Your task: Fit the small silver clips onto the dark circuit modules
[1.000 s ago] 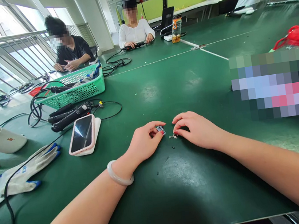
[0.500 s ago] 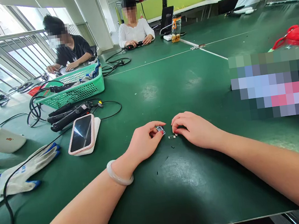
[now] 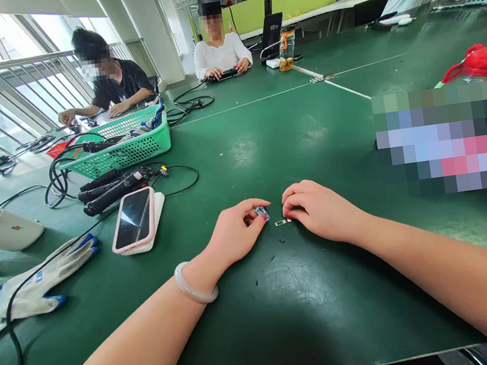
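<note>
My left hand (image 3: 238, 230), with a pale bangle on the wrist, pinches a small blue-grey and silver part (image 3: 261, 211) between thumb and fingers. Its exact kind cannot be told. To the right, my right hand (image 3: 321, 211) rests low over the table with thumb and fingers curled together; what they hold, if anything, is hidden. Just left of its fingertips lies a small silver rectangular frame-like piece (image 3: 280, 223), and a tiny bright piece (image 3: 288, 220) shows beside the fingertips. A tiny dark bit (image 3: 282, 241) lies on the green table (image 3: 325, 327) below them.
A phone (image 3: 135, 217) lies on a white box to the left, with black corded tools (image 3: 114, 190) behind it. Further left are gloves (image 3: 53, 276) and a green basket (image 3: 122, 144) of cables. Two people sit across the table; a red-topped object (image 3: 479, 60) stands right.
My right hand has drawn slightly off the silver frame-like piece, which now lies uncovered. The left hand keeps its hold. The person at far left has reached an arm outward.
</note>
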`<state>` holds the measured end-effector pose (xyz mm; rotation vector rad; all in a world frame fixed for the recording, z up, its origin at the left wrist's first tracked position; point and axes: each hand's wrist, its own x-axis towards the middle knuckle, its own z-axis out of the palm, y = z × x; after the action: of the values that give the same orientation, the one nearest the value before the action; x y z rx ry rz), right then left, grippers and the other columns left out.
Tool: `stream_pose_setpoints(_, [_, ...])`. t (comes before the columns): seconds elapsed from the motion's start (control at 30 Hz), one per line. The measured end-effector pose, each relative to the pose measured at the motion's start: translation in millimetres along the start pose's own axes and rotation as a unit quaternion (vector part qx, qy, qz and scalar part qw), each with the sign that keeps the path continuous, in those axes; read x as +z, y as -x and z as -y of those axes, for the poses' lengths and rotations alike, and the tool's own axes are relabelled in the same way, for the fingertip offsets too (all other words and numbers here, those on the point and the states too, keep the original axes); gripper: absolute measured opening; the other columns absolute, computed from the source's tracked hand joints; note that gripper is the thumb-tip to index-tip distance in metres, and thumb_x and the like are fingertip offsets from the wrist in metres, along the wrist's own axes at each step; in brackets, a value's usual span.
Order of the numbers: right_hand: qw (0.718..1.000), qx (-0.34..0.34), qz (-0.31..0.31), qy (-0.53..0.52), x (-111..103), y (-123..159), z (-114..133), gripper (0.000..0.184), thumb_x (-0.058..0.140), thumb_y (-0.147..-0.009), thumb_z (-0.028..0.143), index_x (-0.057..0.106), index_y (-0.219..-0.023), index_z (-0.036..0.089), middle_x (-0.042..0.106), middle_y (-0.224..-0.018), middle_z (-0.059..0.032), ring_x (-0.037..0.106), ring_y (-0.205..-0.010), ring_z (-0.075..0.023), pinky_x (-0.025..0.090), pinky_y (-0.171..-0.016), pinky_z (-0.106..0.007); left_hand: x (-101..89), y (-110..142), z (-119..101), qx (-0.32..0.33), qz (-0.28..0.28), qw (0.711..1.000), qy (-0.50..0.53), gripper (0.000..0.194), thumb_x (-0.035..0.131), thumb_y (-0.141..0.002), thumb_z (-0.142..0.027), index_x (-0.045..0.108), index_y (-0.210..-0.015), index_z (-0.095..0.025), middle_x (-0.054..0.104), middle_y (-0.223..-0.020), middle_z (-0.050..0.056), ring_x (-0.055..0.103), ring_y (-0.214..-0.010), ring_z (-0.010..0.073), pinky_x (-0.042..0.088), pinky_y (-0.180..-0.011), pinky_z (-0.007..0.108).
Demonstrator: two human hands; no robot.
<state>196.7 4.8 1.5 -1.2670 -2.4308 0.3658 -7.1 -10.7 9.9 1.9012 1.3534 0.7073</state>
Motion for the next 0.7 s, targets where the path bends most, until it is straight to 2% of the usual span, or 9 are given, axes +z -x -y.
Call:
stream_pose_setpoints(0.2, [0.999, 0.034, -0.005, -0.005, -3.4, 1.3, -0.2, 0.02, 0.052, -0.086, 0.022, 0.069, -0.075, 0.022, 0.066, -0.097, -0.0024, 0.055, -0.093, -0.0201, 0.045, -0.088, -0.037, -0.3, 0.5, 0.4, 0.003, 0.0, 1.0, -0.003, 0.027, 0.053, -0.083, -0.029, 0.064, -0.107, -0.025, 0.06, -0.067, -0.004, 0.052, -0.062, 0.01, 0.041, -0.064, 0.024])
stream_pose_setpoints(0.37, [0.999, 0.037, 0.009, 0.004, -5.7, 3.4, 1.8, 0.012, 0.062, -0.08, 0.032, 0.068, -0.078, 0.022, 0.066, -0.094, -0.0026, 0.055, -0.093, -0.0216, 0.046, -0.083, -0.037, -0.2, 0.7, 1.3, 0.002, 0.0, 1.0, 0.0, 0.027, 0.052, -0.083, -0.03, 0.064, -0.107, -0.025, 0.06, -0.068, -0.004, 0.053, -0.062, 0.0102, 0.042, -0.065, 0.024])
stream_pose_setpoints(0.53, [0.998, 0.032, 0.044, 0.02, -5.1, 2.6, 3.5, 0.013, 0.059, -0.084, 0.028, 0.067, -0.077, 0.021, 0.066, -0.086, -0.0023, 0.057, -0.089, -0.0203, 0.045, -0.081, -0.035, 0.3, 0.1, 0.7, 0.002, 0.0, 1.0, -0.005, 0.027, 0.052, -0.083, -0.03, 0.064, -0.107, -0.024, 0.06, -0.067, -0.004, 0.053, -0.062, 0.0107, 0.042, -0.065, 0.024])
stream_pose_setpoints(0.7, [0.998, 0.027, 0.04, 0.027, -5.3, 1.2, 3.2, 0.018, 0.053, -0.088, 0.026, 0.067, -0.078, 0.02, 0.066, -0.086, -0.0034, 0.058, -0.089, -0.0198, 0.045, -0.081, -0.034, -0.1, -0.3, -0.6, -0.002, 0.002, 1.0, -0.002, 0.028, 0.052, -0.082, -0.03, 0.064, -0.107, -0.024, 0.06, -0.068, -0.003, 0.053, -0.062, 0.0105, 0.042, -0.066, 0.024])
